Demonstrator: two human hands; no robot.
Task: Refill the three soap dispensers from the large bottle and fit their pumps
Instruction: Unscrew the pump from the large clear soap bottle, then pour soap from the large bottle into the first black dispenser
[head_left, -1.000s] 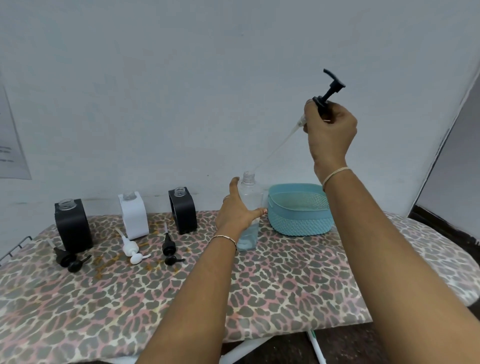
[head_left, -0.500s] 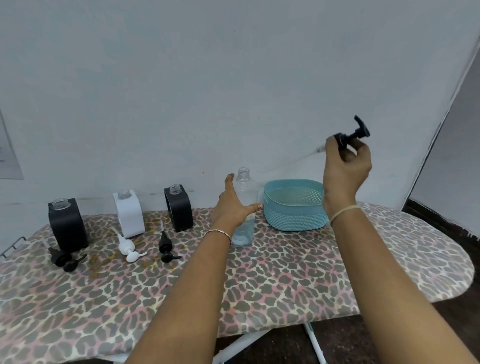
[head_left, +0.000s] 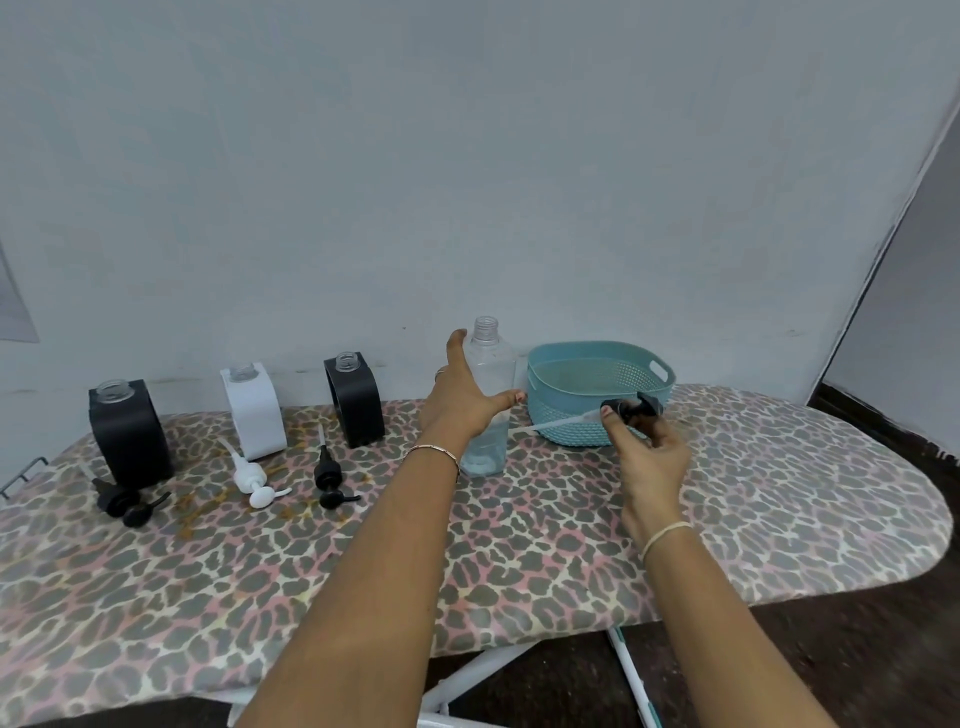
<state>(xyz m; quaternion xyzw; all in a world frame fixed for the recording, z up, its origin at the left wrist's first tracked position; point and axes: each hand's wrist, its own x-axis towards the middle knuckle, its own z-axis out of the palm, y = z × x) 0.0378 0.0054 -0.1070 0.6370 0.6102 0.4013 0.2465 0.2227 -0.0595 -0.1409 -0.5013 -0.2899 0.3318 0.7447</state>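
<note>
Desk: Hands first, please. What does each one hold?

Photographer: The left hand (head_left: 462, 410) is wrapped round the tall clear plastic bottle (head_left: 489, 374), thumb on one side and fingers on the other. The right hand (head_left: 649, 457) pinches the black pump with a translucent tube (head_left: 631, 408) by its collar, tube pointing left towards the bottle.

Desk: Where does the bottle stand?

Photographer: It stands upright near the far edge of the leopard-print ironing board (head_left: 519, 545), about midway along, its neck uncapped and a little pale liquid at the bottom. The teal perforated plastic basket (head_left: 571, 415) sits just beside it on the right.

Desk: And the dispensers?

Photographer: The three stand open-necked along the far edge towards the left end: a black square dispenser (head_left: 130, 431), a white square dispenser (head_left: 254, 410) and a second black dispenser (head_left: 356, 400). In front of each lies its loose pump: a black pump (head_left: 124, 501), a white pump (head_left: 254, 480) and another black pump (head_left: 330, 480).
</note>
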